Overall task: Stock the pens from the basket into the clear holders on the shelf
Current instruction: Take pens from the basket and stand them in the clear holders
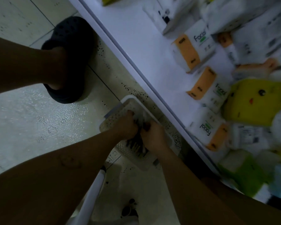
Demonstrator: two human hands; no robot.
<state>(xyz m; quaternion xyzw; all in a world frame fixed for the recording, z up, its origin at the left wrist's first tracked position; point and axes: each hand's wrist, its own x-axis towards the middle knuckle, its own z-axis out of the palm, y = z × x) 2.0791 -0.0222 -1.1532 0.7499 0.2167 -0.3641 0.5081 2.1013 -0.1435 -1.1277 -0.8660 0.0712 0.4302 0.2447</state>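
While the person is reaching into the basket | left hand, right hand are squeezing pens | best keeping them bunched

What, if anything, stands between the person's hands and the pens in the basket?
Nothing visible. The left hand and right hand are both inside the basket, fingers curled around the pens.

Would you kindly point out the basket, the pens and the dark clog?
basket (115, 116): head view, perforated side wall.
pens (136, 145): head view, dark barrels inside the basket.
dark clog (71, 28): head view, perforated toe.
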